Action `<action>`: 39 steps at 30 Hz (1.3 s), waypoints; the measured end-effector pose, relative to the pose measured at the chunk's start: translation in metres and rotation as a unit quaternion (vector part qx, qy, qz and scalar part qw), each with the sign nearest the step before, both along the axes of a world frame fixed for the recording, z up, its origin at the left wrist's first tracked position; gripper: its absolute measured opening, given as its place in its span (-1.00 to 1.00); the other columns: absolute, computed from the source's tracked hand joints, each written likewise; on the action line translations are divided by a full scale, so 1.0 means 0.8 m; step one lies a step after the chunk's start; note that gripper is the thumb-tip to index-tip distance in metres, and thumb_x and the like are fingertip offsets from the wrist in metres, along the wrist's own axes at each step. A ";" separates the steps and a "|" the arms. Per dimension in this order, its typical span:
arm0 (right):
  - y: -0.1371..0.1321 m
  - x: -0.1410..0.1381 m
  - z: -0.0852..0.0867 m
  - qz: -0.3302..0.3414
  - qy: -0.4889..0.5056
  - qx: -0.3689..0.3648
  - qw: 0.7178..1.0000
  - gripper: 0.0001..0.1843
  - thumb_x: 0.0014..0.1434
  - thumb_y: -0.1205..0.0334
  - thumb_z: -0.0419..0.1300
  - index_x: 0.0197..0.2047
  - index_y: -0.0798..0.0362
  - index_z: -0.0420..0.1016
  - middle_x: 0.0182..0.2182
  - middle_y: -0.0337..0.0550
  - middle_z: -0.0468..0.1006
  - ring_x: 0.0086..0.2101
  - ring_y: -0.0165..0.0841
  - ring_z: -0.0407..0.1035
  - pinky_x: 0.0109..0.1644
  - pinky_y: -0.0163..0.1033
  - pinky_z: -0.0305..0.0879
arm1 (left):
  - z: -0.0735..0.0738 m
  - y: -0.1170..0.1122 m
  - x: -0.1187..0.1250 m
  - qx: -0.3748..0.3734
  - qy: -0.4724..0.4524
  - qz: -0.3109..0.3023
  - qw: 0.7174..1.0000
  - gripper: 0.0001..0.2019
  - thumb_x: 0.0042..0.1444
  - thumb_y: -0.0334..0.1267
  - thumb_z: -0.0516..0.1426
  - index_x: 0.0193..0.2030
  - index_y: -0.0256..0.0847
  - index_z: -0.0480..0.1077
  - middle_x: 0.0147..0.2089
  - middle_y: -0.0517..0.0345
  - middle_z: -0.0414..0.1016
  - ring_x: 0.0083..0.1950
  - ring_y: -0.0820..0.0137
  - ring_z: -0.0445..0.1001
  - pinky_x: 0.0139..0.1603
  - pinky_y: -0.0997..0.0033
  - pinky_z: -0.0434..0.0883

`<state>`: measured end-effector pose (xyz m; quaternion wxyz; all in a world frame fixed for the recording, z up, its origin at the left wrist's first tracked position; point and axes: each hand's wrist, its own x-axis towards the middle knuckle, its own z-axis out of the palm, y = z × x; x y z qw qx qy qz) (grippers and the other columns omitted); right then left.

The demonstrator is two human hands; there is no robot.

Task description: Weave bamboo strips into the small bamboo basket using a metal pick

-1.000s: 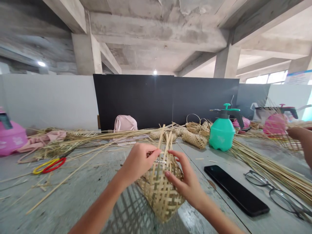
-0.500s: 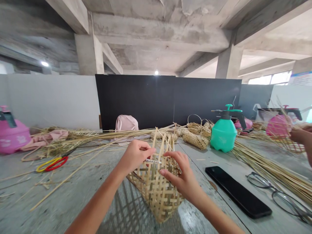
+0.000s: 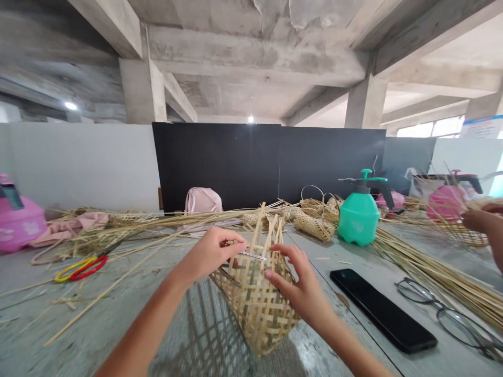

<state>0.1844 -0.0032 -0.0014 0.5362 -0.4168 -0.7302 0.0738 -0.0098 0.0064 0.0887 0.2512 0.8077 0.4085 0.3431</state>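
A cone-shaped woven bamboo basket (image 3: 262,309) stands point down on the table before me, its loose strip ends sticking up. My left hand (image 3: 222,250) is closed in a pinch on a thin silver strip with dark marks (image 3: 253,255), which lies across the basket's upper weave. My right hand (image 3: 293,275) is at the basket's right side, thumb and forefinger apart near the strip's far end; its other fingers are partly hidden.
Red-and-yellow-handled scissors (image 3: 80,268) lie at left. On the right are a black phone (image 3: 383,309), glasses (image 3: 440,311), a green spray bottle (image 3: 358,214) and bamboo strips (image 3: 436,272). Small woven pieces (image 3: 314,225) lie behind. Another person's hand (image 3: 485,222) works at far right.
The basket's upper part has shifted slightly to the right in view, along with the silver strip. My left hand still pinches the strip, and my right hand keeps its spread shape.
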 end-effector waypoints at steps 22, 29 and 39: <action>-0.041 0.003 0.071 0.017 -0.125 0.165 0.978 -0.89 0.14 0.32 0.07 -0.23 0.00 0.37 -0.27 -0.14 0.49 -0.28 -0.32 0.36 -0.22 -0.20 0.25 | 0.003 -0.051 0.028 0.120 0.092 -0.050 0.987 -0.83 0.07 -0.44 -0.01 -0.22 -0.11 0.12 -0.33 0.29 0.31 -0.33 0.46 0.33 -0.30 0.46 0.24; -0.048 0.003 0.069 0.046 -0.122 -0.098 0.987 -0.93 0.05 0.38 0.08 -0.38 0.03 0.32 -0.60 -0.31 0.40 -0.66 -0.52 0.16 -0.59 -0.38 -0.01 | -0.008 -0.045 0.036 0.121 0.105 -0.074 0.984 -0.80 0.05 -0.45 -0.01 -0.19 -0.13 0.15 -0.31 0.22 0.38 -0.31 0.41 0.39 -0.29 0.42 0.26; -0.044 -0.009 0.047 0.120 0.025 -0.165 0.979 -0.91 0.08 0.30 0.01 -0.45 0.01 0.16 -0.68 -0.34 0.37 -0.62 -0.47 0.27 -0.52 -0.37 0.16 | -0.007 -0.036 0.027 0.095 0.075 -0.109 0.987 -0.80 0.04 -0.47 0.03 -0.24 -0.12 0.11 -0.38 0.28 0.31 -0.29 0.43 0.35 -0.33 0.48 0.25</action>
